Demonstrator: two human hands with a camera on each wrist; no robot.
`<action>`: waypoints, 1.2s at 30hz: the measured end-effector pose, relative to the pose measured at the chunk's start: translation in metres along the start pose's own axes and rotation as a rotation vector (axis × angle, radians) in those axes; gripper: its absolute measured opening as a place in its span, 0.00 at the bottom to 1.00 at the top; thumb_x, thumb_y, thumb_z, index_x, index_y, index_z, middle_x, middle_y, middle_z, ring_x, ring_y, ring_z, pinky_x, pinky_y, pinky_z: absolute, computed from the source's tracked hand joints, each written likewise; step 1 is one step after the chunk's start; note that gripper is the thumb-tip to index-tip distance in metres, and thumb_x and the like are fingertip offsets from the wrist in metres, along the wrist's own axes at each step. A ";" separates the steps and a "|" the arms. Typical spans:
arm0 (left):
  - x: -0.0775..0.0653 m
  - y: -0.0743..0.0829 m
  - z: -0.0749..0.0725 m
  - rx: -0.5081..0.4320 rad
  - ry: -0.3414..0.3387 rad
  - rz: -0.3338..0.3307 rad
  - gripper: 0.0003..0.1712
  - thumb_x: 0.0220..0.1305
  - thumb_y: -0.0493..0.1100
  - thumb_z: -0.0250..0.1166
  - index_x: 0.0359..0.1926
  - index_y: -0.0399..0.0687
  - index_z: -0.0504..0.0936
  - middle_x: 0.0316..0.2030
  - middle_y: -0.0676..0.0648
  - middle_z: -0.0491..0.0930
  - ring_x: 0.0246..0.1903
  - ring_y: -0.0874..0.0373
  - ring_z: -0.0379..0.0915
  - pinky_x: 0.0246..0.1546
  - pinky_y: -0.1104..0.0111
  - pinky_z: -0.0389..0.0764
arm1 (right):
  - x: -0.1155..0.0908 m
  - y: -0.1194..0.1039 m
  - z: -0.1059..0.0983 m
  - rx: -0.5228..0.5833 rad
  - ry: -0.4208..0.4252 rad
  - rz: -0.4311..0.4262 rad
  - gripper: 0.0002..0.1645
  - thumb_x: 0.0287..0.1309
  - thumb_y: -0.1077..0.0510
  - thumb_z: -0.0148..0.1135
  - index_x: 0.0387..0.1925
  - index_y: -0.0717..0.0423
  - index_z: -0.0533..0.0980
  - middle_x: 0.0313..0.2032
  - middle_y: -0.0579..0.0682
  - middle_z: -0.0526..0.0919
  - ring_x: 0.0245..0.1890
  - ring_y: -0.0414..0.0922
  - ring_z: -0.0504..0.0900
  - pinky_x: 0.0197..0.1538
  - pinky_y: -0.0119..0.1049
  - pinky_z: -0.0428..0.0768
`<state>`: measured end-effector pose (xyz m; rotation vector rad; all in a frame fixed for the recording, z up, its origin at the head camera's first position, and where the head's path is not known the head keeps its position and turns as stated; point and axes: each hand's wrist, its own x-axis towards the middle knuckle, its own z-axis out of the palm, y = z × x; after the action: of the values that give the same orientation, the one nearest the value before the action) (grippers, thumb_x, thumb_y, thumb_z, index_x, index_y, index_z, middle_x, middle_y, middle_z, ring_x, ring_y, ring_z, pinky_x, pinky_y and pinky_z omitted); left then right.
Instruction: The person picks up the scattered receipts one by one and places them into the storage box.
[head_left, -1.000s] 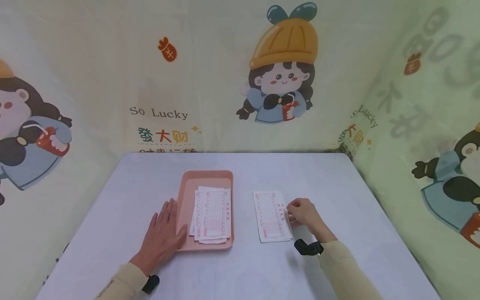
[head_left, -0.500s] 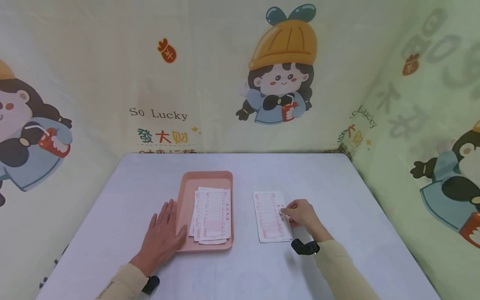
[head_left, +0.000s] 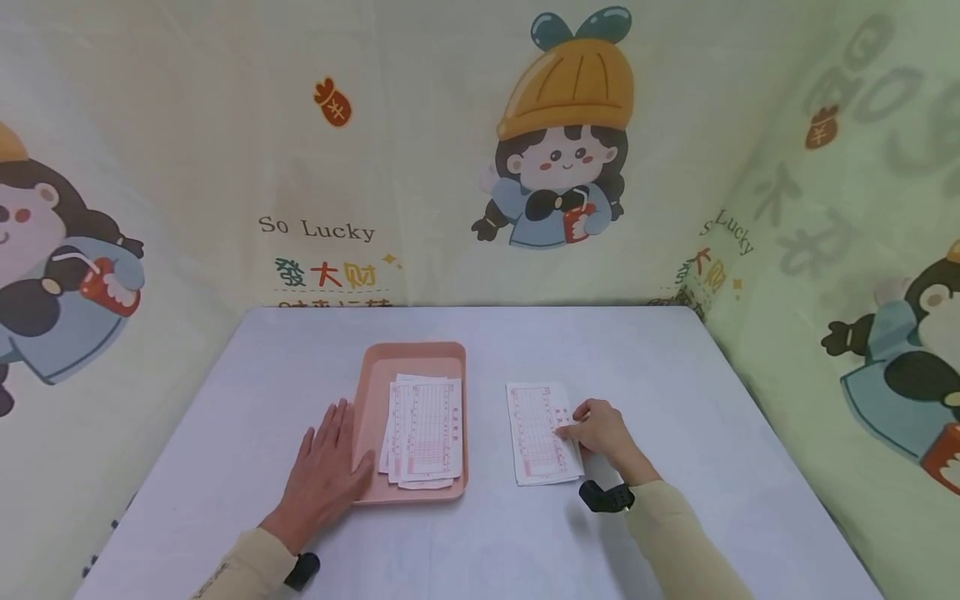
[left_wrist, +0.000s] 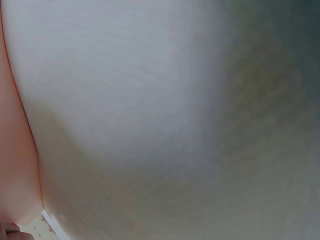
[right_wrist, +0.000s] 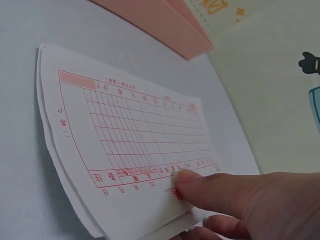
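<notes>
A small stack of red-printed receipt slips (head_left: 536,433) lies on the table to the right of the pink tray. My right hand (head_left: 609,433) is at the stack's right edge. In the right wrist view its thumb (right_wrist: 210,187) lies on the top slip, with the other fingers curled at and below the edge, so it pinches the slips there. How many it holds cannot be seen. My left hand (head_left: 322,462) rests flat with straight fingers along the left side of the pink tray (head_left: 412,357), its thumb over the rim. Several more slips (head_left: 433,429) overlap inside that tray.
The white table (head_left: 487,542) is backed by a cartoon-printed cloth (head_left: 442,167), which also hangs at both sides. A strip of table separates the tray from the stack. The left wrist view shows mostly a blurred pale surface.
My right hand has shifted slightly left, its thumb sliding from the stack's right edge onto the top slip. The left hand and tray stay in place.
</notes>
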<state>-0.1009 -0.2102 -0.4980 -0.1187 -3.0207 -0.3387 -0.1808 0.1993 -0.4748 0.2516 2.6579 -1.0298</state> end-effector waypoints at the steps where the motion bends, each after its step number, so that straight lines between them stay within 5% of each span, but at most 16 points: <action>1: 0.000 0.000 0.000 -0.002 -0.001 0.001 0.47 0.69 0.56 0.52 0.76 0.31 0.47 0.77 0.33 0.49 0.76 0.37 0.43 0.73 0.38 0.50 | 0.000 0.000 0.000 -0.007 -0.004 0.003 0.24 0.52 0.56 0.74 0.44 0.66 0.73 0.34 0.57 0.82 0.23 0.44 0.80 0.29 0.33 0.75; 16: 0.000 0.001 0.000 0.002 -0.001 0.003 0.47 0.69 0.56 0.52 0.76 0.32 0.47 0.77 0.33 0.49 0.77 0.37 0.43 0.73 0.38 0.51 | 0.000 0.006 -0.002 0.133 -0.064 0.002 0.14 0.57 0.64 0.67 0.42 0.68 0.76 0.32 0.57 0.82 0.26 0.45 0.80 0.29 0.34 0.82; 36: 0.000 0.000 0.001 0.002 -0.004 -0.001 0.47 0.69 0.57 0.52 0.76 0.32 0.47 0.77 0.33 0.48 0.76 0.37 0.43 0.72 0.38 0.51 | 0.002 0.011 -0.018 0.224 -0.104 0.046 0.16 0.64 0.60 0.59 0.50 0.65 0.78 0.38 0.55 0.84 0.32 0.45 0.81 0.34 0.37 0.84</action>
<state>-0.1006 -0.2098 -0.4986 -0.1186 -3.0253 -0.3356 -0.1834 0.2198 -0.4691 0.2951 2.4334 -1.2898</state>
